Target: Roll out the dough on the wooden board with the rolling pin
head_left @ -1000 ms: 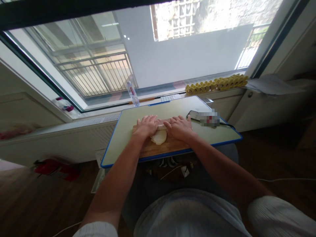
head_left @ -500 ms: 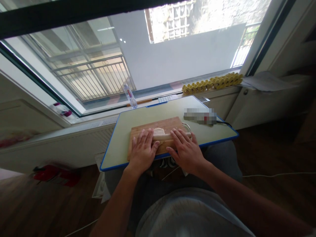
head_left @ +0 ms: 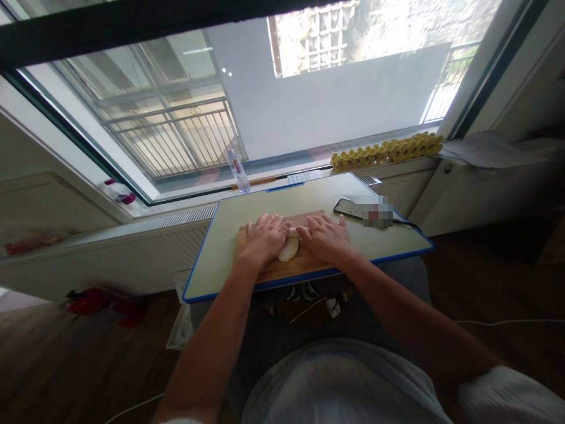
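Observation:
A pale rolling pin point(head_left: 293, 232) lies across the wooden cutting board point(head_left: 278, 271), mostly covered by my hands. My left hand point(head_left: 266, 237) rests on its left part, fingers stretched forward over it, thumb pointing inward. On the right part lies my right hand point(head_left: 325, 235), also palm down with the fingers extended. Neither hand is wrapped round the pin. Between the hands, a flat piece of white dough point(head_left: 289, 250) shows on the near side of the pin; the rest is hidden beneath it.
The board sits on a small blue-edged table point(head_left: 212, 259) over my legs. A phone point(head_left: 346, 207) and a blurred-out object with a black cord lie at right. Along the windowsill stand a plastic bottle point(head_left: 238, 172) and yellow egg trays point(head_left: 388, 150). A red fire extinguisher point(head_left: 97, 303) is at lower left.
Both hands have pushed the rolling pin away from me across the dough. The dough now shows on the near side, where before it showed beyond the pin. The view has shifted slightly.

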{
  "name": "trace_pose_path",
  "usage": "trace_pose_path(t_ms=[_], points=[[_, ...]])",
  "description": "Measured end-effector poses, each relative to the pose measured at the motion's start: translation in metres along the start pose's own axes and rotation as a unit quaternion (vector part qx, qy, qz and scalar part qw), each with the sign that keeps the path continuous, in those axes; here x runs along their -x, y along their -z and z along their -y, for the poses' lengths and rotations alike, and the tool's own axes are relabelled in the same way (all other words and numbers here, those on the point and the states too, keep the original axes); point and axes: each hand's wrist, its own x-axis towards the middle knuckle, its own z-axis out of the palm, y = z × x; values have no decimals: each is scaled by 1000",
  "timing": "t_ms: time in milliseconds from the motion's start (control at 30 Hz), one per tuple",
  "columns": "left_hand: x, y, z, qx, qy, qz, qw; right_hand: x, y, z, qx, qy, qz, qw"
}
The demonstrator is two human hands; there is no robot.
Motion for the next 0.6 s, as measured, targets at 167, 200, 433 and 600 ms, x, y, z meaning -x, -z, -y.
trace_pose_path(t_ms=[167,200,433,600], points=[[68,-10,-5,25,4,-46,999,60,4,5,-1,32,-23,999],[80,-12,-6,24,2,-53,998,71,5,6,-1,40,-25,999],[83,-13,-5,40,10,-32,999,72,3,4,-2,39,-27,999],[29,-5,2,25,9,-5,1000,18,-5,-1,5,7,-13,1000]])
